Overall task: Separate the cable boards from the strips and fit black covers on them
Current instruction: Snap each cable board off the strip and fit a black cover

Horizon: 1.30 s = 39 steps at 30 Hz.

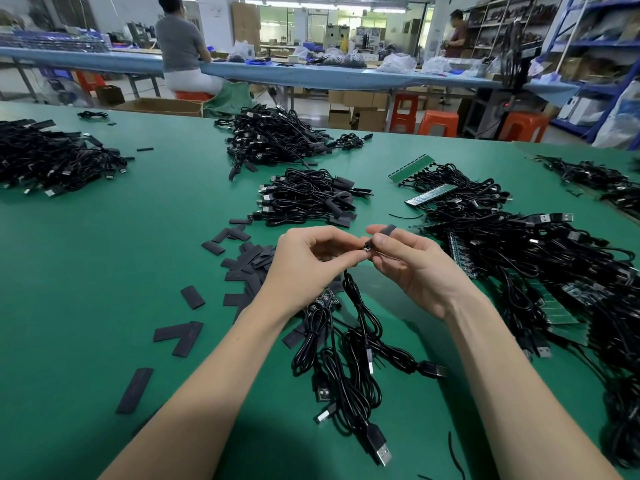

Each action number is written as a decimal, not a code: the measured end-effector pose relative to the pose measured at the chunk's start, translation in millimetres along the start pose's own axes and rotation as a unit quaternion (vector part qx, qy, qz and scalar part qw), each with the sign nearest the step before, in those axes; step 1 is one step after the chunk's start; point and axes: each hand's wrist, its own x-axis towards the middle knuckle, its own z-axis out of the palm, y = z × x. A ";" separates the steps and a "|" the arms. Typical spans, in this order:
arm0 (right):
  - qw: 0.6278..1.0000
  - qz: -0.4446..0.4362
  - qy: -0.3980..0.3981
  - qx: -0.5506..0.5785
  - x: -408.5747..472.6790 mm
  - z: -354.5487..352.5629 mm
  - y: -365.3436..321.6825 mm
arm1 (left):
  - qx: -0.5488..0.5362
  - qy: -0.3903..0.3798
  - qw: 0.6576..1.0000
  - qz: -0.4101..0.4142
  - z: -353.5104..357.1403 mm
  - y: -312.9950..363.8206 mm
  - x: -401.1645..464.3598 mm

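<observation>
My left hand (311, 258) pinches the small board end of a black USB cable (360, 327) that hangs down to the green table (104, 271). My right hand (412, 265) meets it fingertip to fingertip and holds a black cover (388, 230) between thumb and forefinger, right at the cable's board end (367, 247). Flat black covers (242, 265) lie scattered left of and below my left hand. Green board strips with cables attached (557, 306) are heaped at the right. A small board (322, 299) lies under my left wrist.
Piles of covered cables (311, 199) sit beyond my hands, with more at far centre (273, 136) and at the far left (52, 161). Another cable heap (595, 185) lies at the right edge. Two people work at a blue bench (311, 76) behind the table.
</observation>
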 end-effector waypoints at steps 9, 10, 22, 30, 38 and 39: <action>0.999 0.001 0.041 0.026 0.4 2.5 9.9 | 0.030 0.007 0.999 -0.008 5.1 -5.7 -2.5; 0.999 0.001 0.045 0.027 0.7 2.7 11.0 | 0.038 0.006 0.999 -0.002 5.3 -5.8 -2.9; 0.998 -0.007 0.057 0.032 1.2 5.9 14.9 | 0.068 0.006 0.998 0.009 3.6 -4.9 -3.6; 1.000 0.003 0.020 0.003 0.9 7.7 16.7 | 0.044 0.009 0.999 0.000 0.1 -6.5 -2.9; 1.000 0.012 -0.006 -0.005 0.5 9.7 17.4 | -0.011 0.001 1.000 -0.007 -3.7 -3.0 -0.9; 1.000 0.013 -0.009 -0.008 0.4 9.6 17.4 | -0.014 0.003 1.000 -0.009 -3.6 -2.9 -1.1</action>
